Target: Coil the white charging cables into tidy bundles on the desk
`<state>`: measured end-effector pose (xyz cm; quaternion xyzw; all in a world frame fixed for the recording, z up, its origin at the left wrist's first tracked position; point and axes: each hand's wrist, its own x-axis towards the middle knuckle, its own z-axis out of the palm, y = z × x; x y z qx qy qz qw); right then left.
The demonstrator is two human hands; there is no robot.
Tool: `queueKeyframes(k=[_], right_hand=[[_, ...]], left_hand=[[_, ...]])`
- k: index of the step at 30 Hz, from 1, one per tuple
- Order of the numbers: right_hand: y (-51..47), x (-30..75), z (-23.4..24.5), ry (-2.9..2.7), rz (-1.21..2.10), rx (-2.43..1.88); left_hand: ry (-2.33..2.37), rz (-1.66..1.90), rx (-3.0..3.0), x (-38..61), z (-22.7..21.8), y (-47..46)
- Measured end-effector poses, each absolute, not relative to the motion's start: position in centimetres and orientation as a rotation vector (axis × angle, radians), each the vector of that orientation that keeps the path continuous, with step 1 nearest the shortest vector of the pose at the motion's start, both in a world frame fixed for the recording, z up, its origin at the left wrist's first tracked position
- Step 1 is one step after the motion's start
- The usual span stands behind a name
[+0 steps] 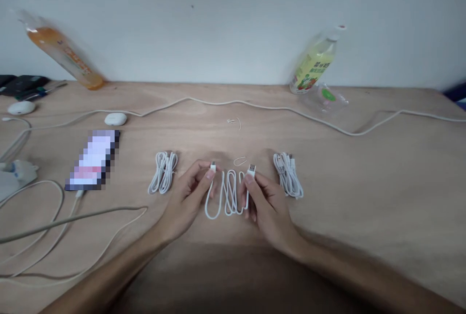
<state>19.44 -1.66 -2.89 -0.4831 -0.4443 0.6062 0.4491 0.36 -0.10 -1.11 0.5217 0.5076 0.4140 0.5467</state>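
The three coiled cables are white, as are the long cord and earbud case; the table is light brown wood-grain, one bottle holds orange liquid, the other bottle yellow-green.

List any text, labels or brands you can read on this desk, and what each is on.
None can be read.
Yellow bottle: its label has large characters and fruit pictures, too blurred to read.
Orange bottle: label print smeared, unreadable.
Phone: screen pixelated, nothing readable.
Clear wrapper: green sticker, too small to read.
White cable held in both hands: no marking visible.
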Motion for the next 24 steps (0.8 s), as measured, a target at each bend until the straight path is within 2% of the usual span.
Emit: queueKeyframes(k=[10, 13, 17, 24], right_hand=[[-2.4, 19.1, -3.1, -1.784, 0.653, -1.454], [-3.1, 19.1, -3.0, -1.875, 0.502, -1.526], [-4.0, 18.6, -2.4, -1.755, 0.616, -1.511], [-3.6, 17.3, -1.7, -1.210, 1.205, -1.284]], left_hand=[[1.363, 0.878, 1.863, 0.4, -1.2, -1.1], [1.517, 0.895, 2.027, 0.5, -1.6, -1.4], [1.539, 0.959, 2.047, 0.5, -1.8, -1.8], [1.243, 1.074, 1.490, 0.9, -1.2, -1.6]])
